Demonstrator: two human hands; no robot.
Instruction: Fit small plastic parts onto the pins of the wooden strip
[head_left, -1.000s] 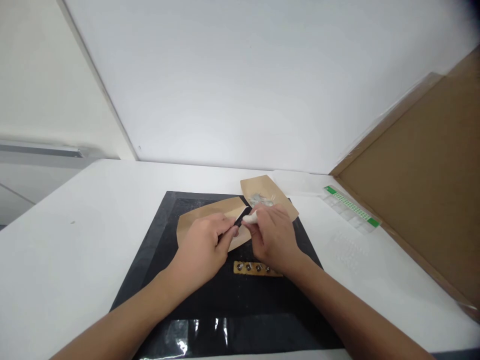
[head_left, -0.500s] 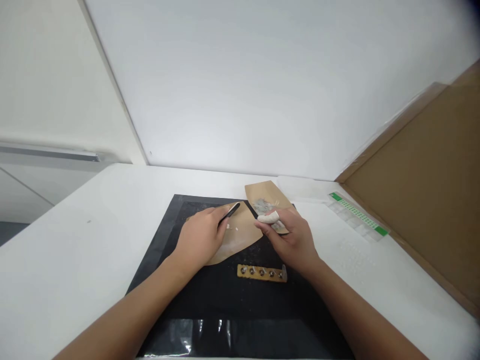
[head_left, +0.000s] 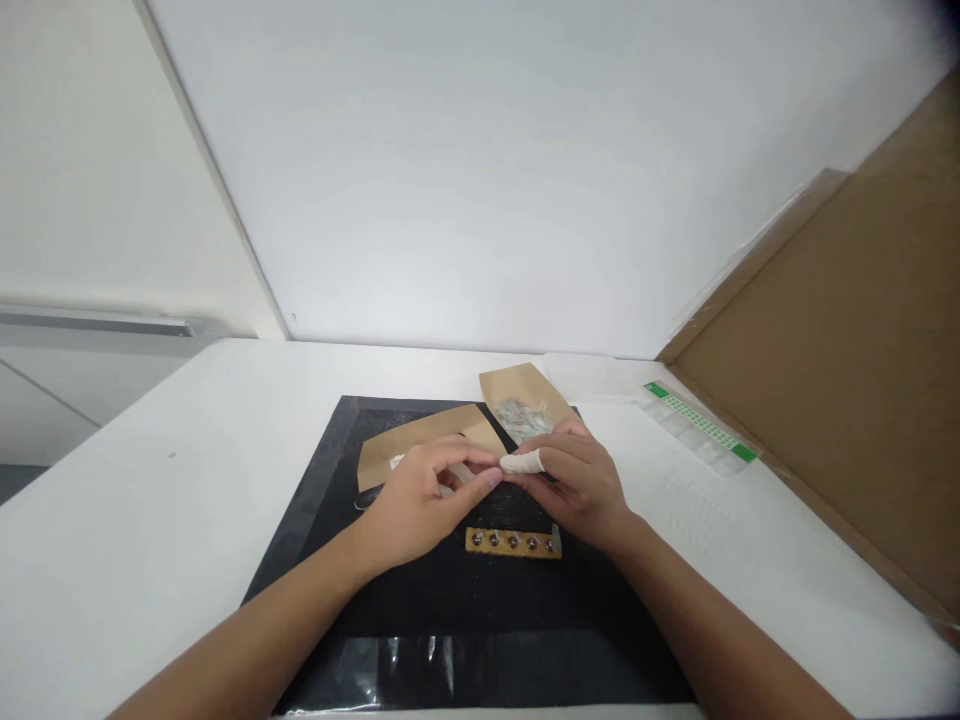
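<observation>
My left hand (head_left: 427, 495) and my right hand (head_left: 577, 480) meet fingertip to fingertip above the black mat (head_left: 450, 600). Both are closed in a pinch; whatever lies between the fingertips is hidden or too small to make out. A white cover sits on a finger of my right hand. Just below the hands lies a yellowish strip (head_left: 504, 543) carrying several round, shiny pieces. A brown paper sheet (head_left: 420, 432) with small white bits is partly under my left hand. Beside that hand, a dark object (head_left: 367, 497) shows only in part.
A second brown paper piece (head_left: 510, 380) holds a pile of small clear pieces (head_left: 523, 418) behind my right hand. To the right are a clear case with a green-and-white label (head_left: 701, 420) and a large cardboard panel (head_left: 847, 330). A white wall (head_left: 450, 200) stands behind the table.
The black tool in my left hand has left its fingers, and a dark object now shows beside that hand. Both hands have come together, and the dark stick-like thing at my right fingertips no longer shows.
</observation>
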